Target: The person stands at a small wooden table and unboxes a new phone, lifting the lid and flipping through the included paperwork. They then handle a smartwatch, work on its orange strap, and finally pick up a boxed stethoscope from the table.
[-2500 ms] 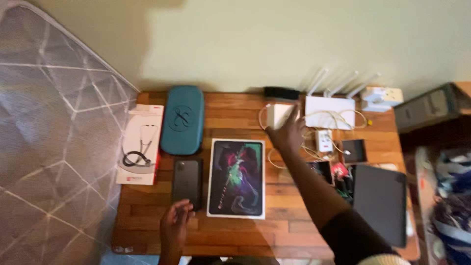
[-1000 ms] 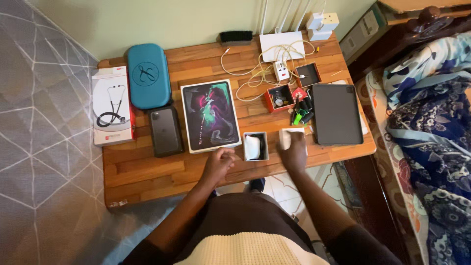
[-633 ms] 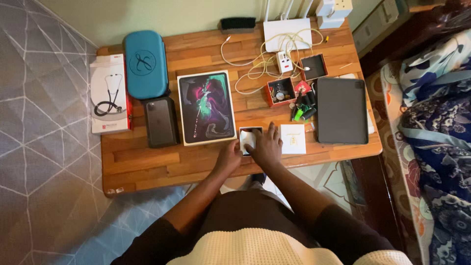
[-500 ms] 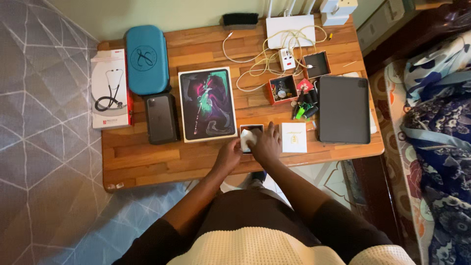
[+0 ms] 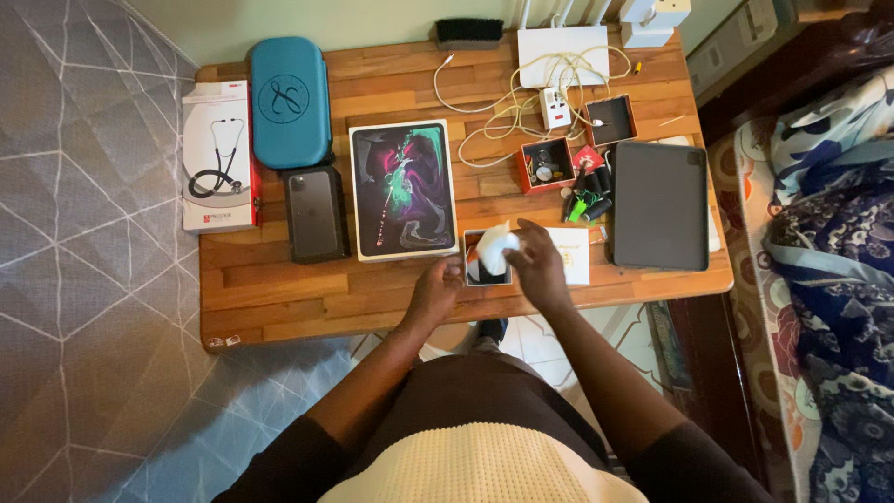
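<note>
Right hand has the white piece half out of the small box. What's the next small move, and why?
Probably lift the white piece straight up and clear of the small open box. The right hand pinches it above the box while the left hand steadies the box's near left edge on the wooden table, so the box should stay put.

Both forearms forward, left hand (image 5: pixel 436 284) flat, right hand (image 5: pixel 535 261) in pinching grip
</note>
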{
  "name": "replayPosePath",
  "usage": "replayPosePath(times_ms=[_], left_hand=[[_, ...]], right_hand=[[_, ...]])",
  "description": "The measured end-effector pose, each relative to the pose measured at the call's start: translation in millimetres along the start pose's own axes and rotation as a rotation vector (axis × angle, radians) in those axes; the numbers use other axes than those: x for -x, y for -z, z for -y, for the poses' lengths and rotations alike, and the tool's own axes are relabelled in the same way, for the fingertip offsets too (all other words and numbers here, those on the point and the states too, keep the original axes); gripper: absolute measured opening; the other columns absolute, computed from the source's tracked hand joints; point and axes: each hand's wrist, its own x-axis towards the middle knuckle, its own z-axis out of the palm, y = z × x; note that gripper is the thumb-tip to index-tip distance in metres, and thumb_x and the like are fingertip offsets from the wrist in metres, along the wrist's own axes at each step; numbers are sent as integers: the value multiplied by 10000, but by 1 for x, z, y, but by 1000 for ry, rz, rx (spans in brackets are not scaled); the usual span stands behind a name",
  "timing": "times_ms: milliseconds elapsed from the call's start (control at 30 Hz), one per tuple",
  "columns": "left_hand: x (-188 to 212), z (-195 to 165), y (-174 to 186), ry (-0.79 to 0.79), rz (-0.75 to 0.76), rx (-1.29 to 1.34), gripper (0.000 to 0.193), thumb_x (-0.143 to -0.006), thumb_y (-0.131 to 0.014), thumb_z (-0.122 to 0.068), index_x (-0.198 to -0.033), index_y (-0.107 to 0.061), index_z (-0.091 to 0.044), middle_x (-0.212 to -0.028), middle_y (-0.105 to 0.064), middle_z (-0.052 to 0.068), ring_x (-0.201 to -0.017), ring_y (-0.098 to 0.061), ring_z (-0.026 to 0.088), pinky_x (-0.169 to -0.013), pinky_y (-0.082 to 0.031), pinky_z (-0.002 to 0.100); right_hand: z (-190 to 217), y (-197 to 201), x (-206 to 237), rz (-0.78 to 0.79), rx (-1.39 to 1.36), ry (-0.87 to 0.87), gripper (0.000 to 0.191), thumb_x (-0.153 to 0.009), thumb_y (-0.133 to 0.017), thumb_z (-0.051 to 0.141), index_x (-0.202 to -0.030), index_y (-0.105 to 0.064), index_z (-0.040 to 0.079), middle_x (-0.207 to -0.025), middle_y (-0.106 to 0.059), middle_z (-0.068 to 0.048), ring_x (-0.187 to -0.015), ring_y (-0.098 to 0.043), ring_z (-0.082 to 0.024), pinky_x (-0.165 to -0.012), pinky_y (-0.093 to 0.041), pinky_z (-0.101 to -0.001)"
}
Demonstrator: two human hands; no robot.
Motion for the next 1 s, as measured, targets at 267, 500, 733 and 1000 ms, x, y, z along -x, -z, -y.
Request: replayPosePath(times_ms=[267,500,733,1000], left_hand=[[-11,-4,15,36,39,127,309,-943,-620,-42,-1237,-703,2,-1052,-773,126,-880,-767,182,-816,-604,329],[-9,-28,14,98,104,188,277,-949,-605,-22,-1207,-701,4,-977,-752,91,-836,-739,155,-760,-600,314],[-19,-29,-6,1,44,-5,214,-926,-669,-60,-1131,-732,-47,-890,-765,88,-812,-750,183,-748,-598,335],[-47,-45,-48,-148,26,-315,238,-871,-685,-95,-1094,-760,-63,-1014,-765,220,-984,-740,402,-845,-586,500]], right_hand=[[17,41,10,-96,-343,-157,263,-1019,-689,113,-1250,-598,25,-1177,-705,-95,-978,-718,-167,-836,-629,-317],[11,50,-12,-236,156,-206,448,-918,-835,266,-1253,-616,63,-1165,-730,-143,-981,-752,-217,-795,-617,-380],[-6,37,-52,-230,580,-53,556,-859,-883,391,-1270,-631,116,-1176,-598,-221,-1047,-667,-404,-904,-560,-486],[8,21,-68,-195,702,-66,601,-829,-901,385,-1292,-636,107,-1258,-528,-267,-1142,-594,-460,-957,-521,-528]])
